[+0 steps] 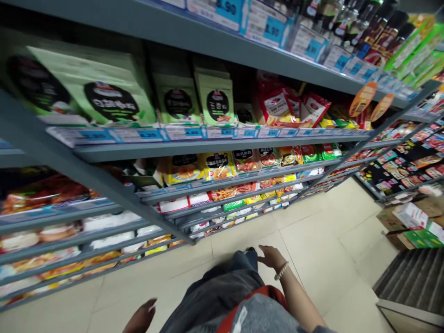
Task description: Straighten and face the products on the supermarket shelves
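Observation:
My right hand point(271, 257), with a beaded bracelet point(281, 271) at the wrist, hangs beside my leg above the floor. Its thumb and fingers are apart, holding nothing. Low at the bottom edge, my left hand point(140, 317) shows only in part and a little blurred; its fingers look loosely extended, with nothing visible in them. Neither hand touches the shelves. In front of me, large green seasoning packets point(111, 102) stand on the middle shelf, with smaller green packets point(217, 102) to their right. Red and white packets point(277, 106) lean farther along.
A grey shelf rack point(222, 149) runs along the left, with price tags on its edges. Bottles point(342, 23) stand on the upper shelf. Cardboard boxes point(395, 222) sit at the right, above a dark ridged surface point(416, 282). Pale tiled floor point(319, 240) lies between.

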{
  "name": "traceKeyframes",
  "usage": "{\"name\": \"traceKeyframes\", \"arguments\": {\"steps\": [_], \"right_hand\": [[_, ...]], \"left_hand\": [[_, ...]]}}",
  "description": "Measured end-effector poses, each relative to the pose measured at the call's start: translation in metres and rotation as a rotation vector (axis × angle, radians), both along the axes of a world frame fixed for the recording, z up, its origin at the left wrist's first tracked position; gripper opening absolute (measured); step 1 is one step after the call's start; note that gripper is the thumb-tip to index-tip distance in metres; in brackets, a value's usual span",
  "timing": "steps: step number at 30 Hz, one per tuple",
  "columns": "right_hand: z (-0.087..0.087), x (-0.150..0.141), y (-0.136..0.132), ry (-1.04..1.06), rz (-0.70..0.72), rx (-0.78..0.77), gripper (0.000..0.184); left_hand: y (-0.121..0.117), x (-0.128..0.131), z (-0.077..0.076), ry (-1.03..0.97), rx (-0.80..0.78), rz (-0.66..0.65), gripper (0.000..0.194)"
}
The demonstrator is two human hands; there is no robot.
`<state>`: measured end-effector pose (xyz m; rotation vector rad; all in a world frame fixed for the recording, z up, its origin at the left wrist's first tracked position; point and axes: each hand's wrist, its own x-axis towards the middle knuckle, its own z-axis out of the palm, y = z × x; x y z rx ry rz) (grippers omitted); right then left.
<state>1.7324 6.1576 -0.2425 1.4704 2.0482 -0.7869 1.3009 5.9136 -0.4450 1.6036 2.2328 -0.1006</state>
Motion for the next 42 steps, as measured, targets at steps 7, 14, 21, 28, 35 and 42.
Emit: {"name": "traceKeyframes", "arguments": {"steps": [7,14,21,28,35,42], "right_hand": [[-0.006,0.076,0.025,0.024,-0.063,-0.005,0.054],[-0.005,0.219,0.059,0.02,-0.166,-0.003,0.059],[-0.012,0.369,0.08,-0.144,-0.252,-0.032,0.055],[-0.035,0.407,0.118,-0.128,-0.197,-0.048,0.055],[-0.048,0.372,0.128,0.053,-0.109,-0.104,0.058],[-0.057,0.363,0.121,0.025,-0.021,-0.138,0.058]], "left_hand": [[0.238,0.137,0.096,-0.033,0.293,-0.556,0.067],[0.436,0.296,0.164,0.093,0.489,-0.65,0.075],[0.511,0.342,0.175,0.21,0.23,-0.446,0.061],[0.519,0.346,0.177,0.219,0.168,-0.359,0.058],[0.524,0.347,0.176,0.154,0.134,-0.368,0.066],[0.523,0.358,0.183,0.074,0.224,-0.293,0.065]]}}
